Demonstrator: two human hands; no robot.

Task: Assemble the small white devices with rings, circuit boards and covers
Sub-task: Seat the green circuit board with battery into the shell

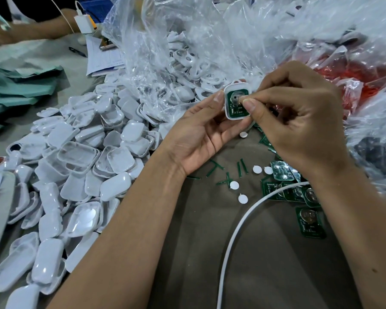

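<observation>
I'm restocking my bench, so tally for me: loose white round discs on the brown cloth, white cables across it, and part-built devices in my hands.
white round discs: 5
white cable: 1
part-built device, held by the left hand, the right hand pinching at it: 1
Total: 7

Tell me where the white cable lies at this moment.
In the head view, the white cable curves over the brown cloth at lower right, from the bottom edge up across the green circuit boards, passing under the right hand.
</observation>
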